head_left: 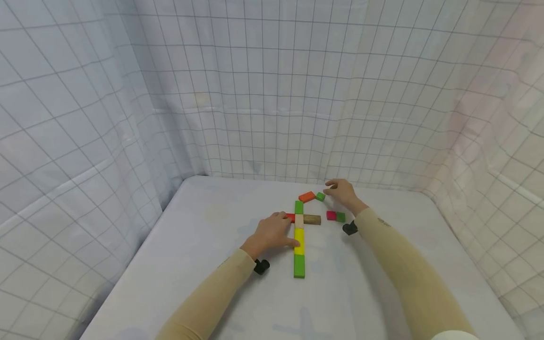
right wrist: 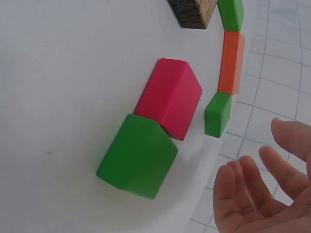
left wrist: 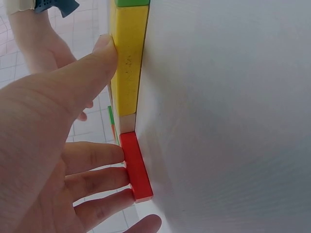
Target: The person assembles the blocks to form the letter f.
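In the head view, my left hand (head_left: 274, 232) lies along a row of wooden blocks. Its thumb rests on the yellow block (head_left: 299, 241), and in the left wrist view its extended fingertips touch the side of a red block (left wrist: 136, 167). A pale wood block (head_left: 299, 221) joins the red block, the yellow block and a brown block (head_left: 312, 219). My right hand (head_left: 342, 192) holds nothing and hovers with loosely bent fingers just beyond a small green block (right wrist: 217, 115), which touches an orange block (right wrist: 231, 63).
A green block (head_left: 299, 267) forms the near end of the row, and another green block (head_left: 299, 207) the far end. Right of the row, a pink block (right wrist: 169, 94) touches a dark green block (right wrist: 138, 158). Gridded white curtains (head_left: 276, 94) surround the white table (head_left: 204, 264).
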`<state>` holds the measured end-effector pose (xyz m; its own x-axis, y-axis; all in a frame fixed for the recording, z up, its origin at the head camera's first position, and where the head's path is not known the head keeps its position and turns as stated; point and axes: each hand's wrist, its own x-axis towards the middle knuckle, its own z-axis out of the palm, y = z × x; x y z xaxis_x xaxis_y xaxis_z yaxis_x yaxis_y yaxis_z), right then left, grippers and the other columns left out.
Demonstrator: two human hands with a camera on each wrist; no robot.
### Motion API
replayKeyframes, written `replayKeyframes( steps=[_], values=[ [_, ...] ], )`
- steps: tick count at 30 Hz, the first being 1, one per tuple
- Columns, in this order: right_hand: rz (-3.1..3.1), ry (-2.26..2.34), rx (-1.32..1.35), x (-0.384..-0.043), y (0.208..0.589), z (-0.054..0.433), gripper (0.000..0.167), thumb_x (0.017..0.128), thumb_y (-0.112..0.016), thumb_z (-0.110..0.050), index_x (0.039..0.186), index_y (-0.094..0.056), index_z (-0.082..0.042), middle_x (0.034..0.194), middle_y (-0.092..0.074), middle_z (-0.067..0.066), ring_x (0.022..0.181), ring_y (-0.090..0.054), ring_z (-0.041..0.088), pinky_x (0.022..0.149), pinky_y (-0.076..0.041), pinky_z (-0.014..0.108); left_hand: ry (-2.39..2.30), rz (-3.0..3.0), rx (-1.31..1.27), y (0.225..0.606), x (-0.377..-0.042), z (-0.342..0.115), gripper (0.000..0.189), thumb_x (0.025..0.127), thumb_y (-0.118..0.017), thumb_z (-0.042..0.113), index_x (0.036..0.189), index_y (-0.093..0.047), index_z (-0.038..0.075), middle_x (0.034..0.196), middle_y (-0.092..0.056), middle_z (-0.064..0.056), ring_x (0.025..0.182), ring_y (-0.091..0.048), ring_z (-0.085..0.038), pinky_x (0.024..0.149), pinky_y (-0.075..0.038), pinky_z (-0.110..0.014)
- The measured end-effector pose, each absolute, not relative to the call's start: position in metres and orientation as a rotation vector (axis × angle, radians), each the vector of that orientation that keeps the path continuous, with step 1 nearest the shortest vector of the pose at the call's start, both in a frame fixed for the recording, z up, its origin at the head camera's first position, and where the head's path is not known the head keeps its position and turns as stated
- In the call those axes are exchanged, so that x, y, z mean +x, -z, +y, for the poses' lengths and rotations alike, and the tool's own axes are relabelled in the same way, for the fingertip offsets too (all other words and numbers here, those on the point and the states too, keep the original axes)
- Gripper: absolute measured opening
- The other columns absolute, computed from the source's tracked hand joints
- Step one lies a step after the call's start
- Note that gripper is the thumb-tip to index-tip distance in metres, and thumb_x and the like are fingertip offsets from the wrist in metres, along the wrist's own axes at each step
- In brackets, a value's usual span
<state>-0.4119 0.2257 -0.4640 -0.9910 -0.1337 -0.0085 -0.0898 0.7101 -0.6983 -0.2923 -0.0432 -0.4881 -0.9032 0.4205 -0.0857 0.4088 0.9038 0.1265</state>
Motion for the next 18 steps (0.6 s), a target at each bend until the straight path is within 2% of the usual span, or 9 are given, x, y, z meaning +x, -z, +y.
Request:
replayKeyframes(
  steps=[10, 18],
  values=[
    [2.884, 1.184, -0.298, -0.391, 0.445, 0.227, 0.042, 0.097, -0.067, -0.024, 0.134, -0.062, -0.004, 0.12, -0.064, 0.019, 0.11, -0.058, 0.035, 0.09, -0.048, 0.05, -0.182, 2.951, 0.634, 0.485, -0.292, -0.042, 0.088, 0.077, -0.071, 0.074, 0.139, -0.061, 0.014, 0.151, -0.047, -0.008, 0.137, -0.044, -0.028, 0.099, -0.048, -0.053],
    [2.849, 1.267, -0.289, -0.374, 0.452, 0.24, 0.039, 0.097, -0.068, -0.021, 0.132, -0.064, -0.005, 0.12, -0.066, 0.016, 0.113, -0.058, 0.033, 0.093, -0.048, 0.05, -0.19, 2.953, 0.639, 0.488, -0.293, -0.042, 0.087, 0.076, -0.071, 0.075, 0.138, -0.062, 0.014, 0.149, -0.049, -0.008, 0.135, -0.045, -0.027, 0.098, -0.048, -0.054]
  ],
)
